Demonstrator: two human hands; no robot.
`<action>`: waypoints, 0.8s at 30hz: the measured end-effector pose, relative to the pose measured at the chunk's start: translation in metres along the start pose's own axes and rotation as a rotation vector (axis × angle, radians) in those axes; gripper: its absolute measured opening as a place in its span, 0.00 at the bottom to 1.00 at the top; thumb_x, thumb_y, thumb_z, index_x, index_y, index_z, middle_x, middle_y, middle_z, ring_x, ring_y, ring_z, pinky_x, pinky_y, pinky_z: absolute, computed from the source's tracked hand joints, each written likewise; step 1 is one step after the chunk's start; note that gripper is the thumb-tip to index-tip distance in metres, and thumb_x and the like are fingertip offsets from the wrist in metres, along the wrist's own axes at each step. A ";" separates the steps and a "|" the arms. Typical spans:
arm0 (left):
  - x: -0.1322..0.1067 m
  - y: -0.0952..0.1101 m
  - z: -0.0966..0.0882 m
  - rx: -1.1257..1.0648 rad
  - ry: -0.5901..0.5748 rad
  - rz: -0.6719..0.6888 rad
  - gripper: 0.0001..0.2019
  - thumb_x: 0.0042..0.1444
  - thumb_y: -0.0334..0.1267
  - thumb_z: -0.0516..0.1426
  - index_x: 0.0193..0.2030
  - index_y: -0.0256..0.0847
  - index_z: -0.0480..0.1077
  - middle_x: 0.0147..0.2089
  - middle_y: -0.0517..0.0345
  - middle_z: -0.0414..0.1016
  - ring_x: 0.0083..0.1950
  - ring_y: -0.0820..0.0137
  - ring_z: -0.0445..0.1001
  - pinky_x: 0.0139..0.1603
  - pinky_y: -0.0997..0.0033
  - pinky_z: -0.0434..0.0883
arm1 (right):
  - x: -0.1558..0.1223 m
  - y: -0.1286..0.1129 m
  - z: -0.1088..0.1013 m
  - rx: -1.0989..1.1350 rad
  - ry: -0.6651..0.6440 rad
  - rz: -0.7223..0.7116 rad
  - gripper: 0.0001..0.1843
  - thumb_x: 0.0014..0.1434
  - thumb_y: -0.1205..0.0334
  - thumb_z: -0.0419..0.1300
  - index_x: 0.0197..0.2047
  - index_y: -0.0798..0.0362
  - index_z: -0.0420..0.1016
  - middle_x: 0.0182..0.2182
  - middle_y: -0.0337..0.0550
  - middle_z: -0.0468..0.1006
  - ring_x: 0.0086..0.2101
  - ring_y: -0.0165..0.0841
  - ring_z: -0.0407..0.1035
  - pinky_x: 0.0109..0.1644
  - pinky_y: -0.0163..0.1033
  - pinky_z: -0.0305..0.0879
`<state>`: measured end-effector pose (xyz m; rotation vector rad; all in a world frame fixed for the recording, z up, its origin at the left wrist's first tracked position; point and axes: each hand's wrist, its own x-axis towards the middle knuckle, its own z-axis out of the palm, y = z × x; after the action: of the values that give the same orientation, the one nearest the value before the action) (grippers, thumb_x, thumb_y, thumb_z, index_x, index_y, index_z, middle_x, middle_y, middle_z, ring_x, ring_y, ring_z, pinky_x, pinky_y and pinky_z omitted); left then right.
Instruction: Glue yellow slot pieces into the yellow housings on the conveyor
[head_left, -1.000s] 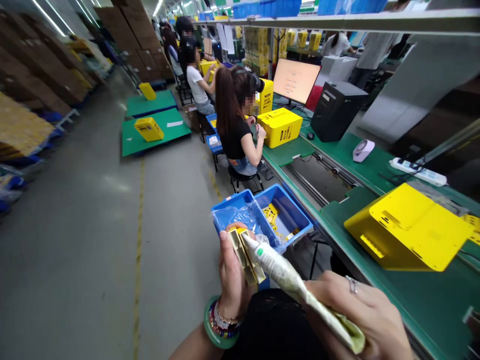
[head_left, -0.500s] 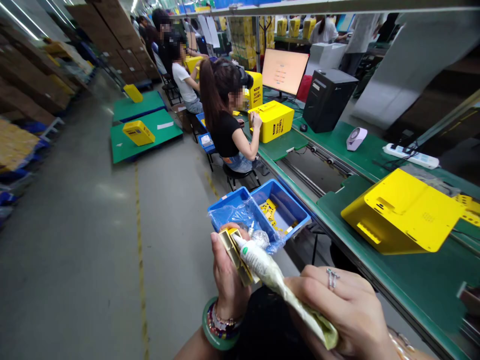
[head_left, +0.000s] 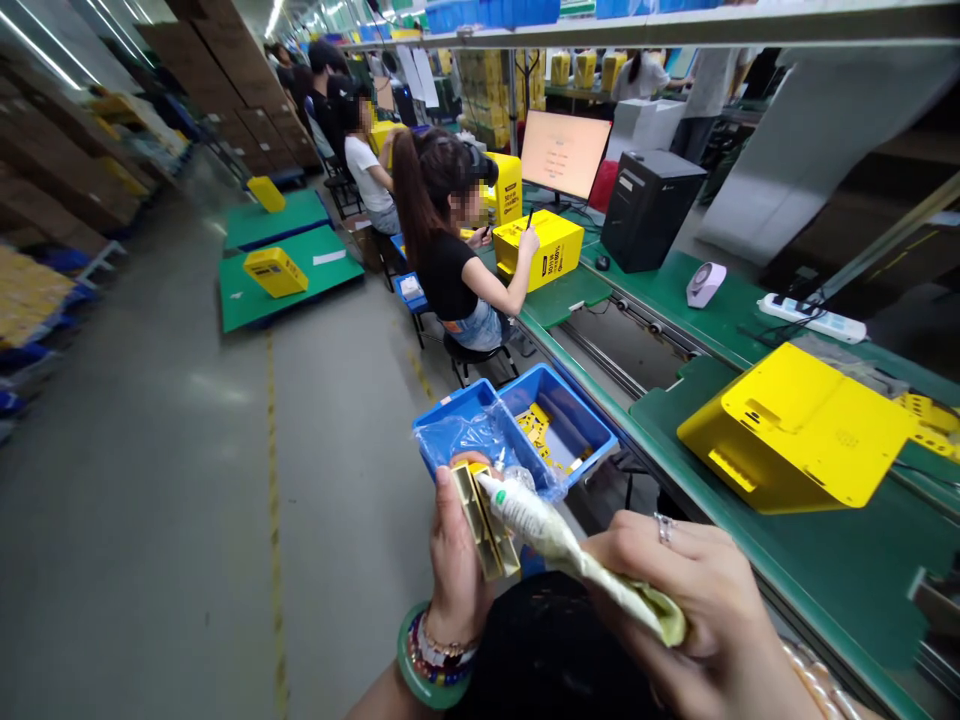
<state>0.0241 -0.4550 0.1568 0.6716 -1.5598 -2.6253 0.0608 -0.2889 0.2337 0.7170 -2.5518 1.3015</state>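
R hand (head_left: 679,590), crinkled tube (head_left: 544,530) (flat-tailed), hollow yel. pcs (head_left: 474,520)

Left hand (head_left: 457,565) gripping yellow hollow-sided parts (head_left: 481,528), open faces toward the camera. Right hand (head_left: 694,590) on a crumpled white tube (head_left: 534,520), nozzle at the parts' far end; can't tell if it's touching. Blue bins (head_left: 571,412) just beyond, right one holding yellow pieces (head_left: 535,428). Yellow housing (head_left: 795,435) on green bench (head_left: 855,590), right side. Further up, seated co-worker (head_left: 448,268) has a dark pen-like tool (head_left: 530,217) at a yellow box (head_left: 559,247).
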 end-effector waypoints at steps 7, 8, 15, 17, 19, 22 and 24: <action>0.004 0.002 0.003 -0.082 0.080 -0.067 0.24 0.52 0.61 0.58 0.40 0.40 0.69 0.26 0.63 0.71 0.20 0.76 0.66 0.19 0.77 0.64 | -0.015 0.016 0.011 0.304 0.185 0.326 0.12 0.58 0.61 0.58 0.24 0.53 0.70 0.18 0.35 0.66 0.20 0.26 0.59 0.23 0.32 0.54; 0.005 0.004 0.005 -0.106 0.083 -0.089 0.24 0.51 0.61 0.59 0.39 0.39 0.69 0.24 0.64 0.70 0.19 0.77 0.65 0.18 0.77 0.63 | -0.019 0.019 0.013 0.378 0.228 0.422 0.13 0.57 0.58 0.60 0.23 0.53 0.70 0.18 0.36 0.66 0.20 0.27 0.58 0.23 0.33 0.53; 0.010 -0.001 0.007 -0.183 0.046 -0.172 0.22 0.51 0.58 0.61 0.38 0.39 0.68 0.23 0.65 0.69 0.19 0.76 0.64 0.19 0.77 0.62 | -0.035 0.034 0.031 0.775 0.357 0.824 0.18 0.46 0.48 0.68 0.25 0.53 0.69 0.20 0.35 0.64 0.22 0.27 0.55 0.24 0.32 0.52; 0.012 -0.005 0.005 -0.183 0.039 -0.145 0.22 0.52 0.58 0.60 0.40 0.40 0.67 0.24 0.64 0.70 0.20 0.76 0.65 0.20 0.76 0.63 | -0.036 0.033 0.038 0.802 0.355 0.857 0.20 0.45 0.46 0.69 0.24 0.52 0.68 0.20 0.35 0.64 0.22 0.27 0.55 0.23 0.32 0.50; 0.013 -0.008 0.003 -0.163 0.033 -0.102 0.21 0.54 0.58 0.58 0.39 0.40 0.67 0.25 0.64 0.70 0.21 0.75 0.65 0.22 0.75 0.64 | -0.035 0.032 0.042 0.786 0.353 0.857 0.20 0.45 0.45 0.68 0.25 0.52 0.68 0.20 0.36 0.64 0.22 0.28 0.56 0.22 0.32 0.50; 0.013 -0.010 0.000 -0.085 0.061 -0.013 0.20 0.56 0.58 0.55 0.40 0.41 0.68 0.26 0.63 0.70 0.23 0.74 0.66 0.25 0.74 0.65 | -0.035 0.030 0.045 0.735 0.322 0.827 0.19 0.48 0.46 0.67 0.26 0.53 0.70 0.21 0.36 0.64 0.23 0.28 0.56 0.24 0.33 0.52; 0.013 -0.009 -0.001 -0.047 0.069 0.035 0.20 0.57 0.58 0.55 0.40 0.41 0.69 0.28 0.62 0.71 0.25 0.73 0.68 0.27 0.74 0.66 | -0.035 0.027 0.044 0.694 0.305 0.789 0.17 0.49 0.48 0.67 0.26 0.53 0.71 0.20 0.35 0.63 0.23 0.27 0.55 0.24 0.33 0.53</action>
<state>0.0150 -0.4539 0.1442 0.7170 -1.4734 -2.5755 0.0795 -0.2993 0.1754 -0.4790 -2.1494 2.3489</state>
